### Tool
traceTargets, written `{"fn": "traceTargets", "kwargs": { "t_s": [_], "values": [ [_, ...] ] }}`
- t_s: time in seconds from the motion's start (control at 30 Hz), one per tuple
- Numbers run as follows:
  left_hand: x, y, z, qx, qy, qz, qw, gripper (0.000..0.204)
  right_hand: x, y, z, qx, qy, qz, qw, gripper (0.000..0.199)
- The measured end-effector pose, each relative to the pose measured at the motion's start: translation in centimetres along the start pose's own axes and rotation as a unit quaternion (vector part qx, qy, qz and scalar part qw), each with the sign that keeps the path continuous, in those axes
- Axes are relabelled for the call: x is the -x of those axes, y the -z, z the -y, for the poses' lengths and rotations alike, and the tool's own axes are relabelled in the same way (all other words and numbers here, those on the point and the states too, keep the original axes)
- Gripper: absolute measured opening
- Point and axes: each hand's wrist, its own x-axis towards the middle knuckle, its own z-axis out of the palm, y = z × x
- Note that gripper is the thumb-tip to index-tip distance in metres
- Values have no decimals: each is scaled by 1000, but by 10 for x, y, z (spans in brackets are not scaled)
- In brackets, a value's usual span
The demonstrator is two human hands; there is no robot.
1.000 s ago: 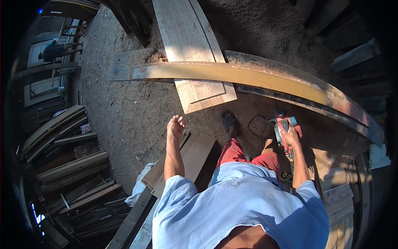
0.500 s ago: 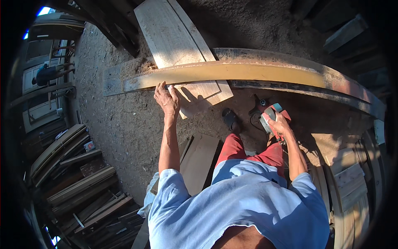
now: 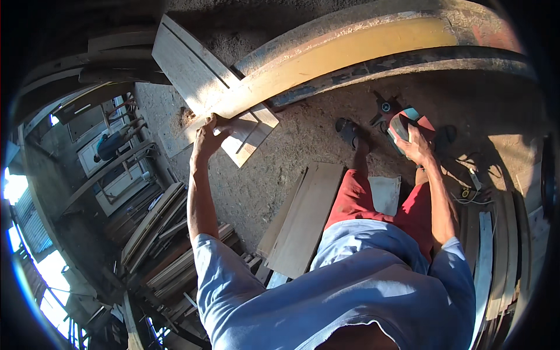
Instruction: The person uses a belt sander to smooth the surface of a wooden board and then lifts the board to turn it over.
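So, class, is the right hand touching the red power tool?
Touching: the head view shows the right hand wrapped over the red power tool.

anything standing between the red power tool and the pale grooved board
Yes: in this view, the dark-sandalled foot stands between the red power tool and the pale grooved wooden board; the long yellow beam crosses it.

tool [image 3: 425, 123] pt hidden, bkgd person [image 3: 108, 147] tiny

Left fingers [image 3: 206, 125] at the end of a yellow beam [image 3: 350, 49], right fingers [image 3: 413, 135] around a red power tool [image 3: 402, 121].
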Motion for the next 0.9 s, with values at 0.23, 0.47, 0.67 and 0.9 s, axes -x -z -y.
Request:
{"fn": "traceTargets", "kwargs": {
  "t_s": [0.23, 0.47, 0.67, 0.9],
  "values": [
    [-27, 2, -39, -113, 106, 105, 982, 70, -14, 51, -108, -6, -115, -67, 991, 89],
    [-35, -7, -33, -91, 114, 89, 985, 61, -66, 71, -313, -57, -175, -196, 963, 100],
    [-7, 0, -53, -46, 155, 80, 984, 54, -123, 131, -367, -152, -224, -162, 949, 61],
    [-44, -28, -45, 39, 97, 57, 993, 62, -170, 154, -629, 142, -219, -235, 936, 66]
  ]
}}
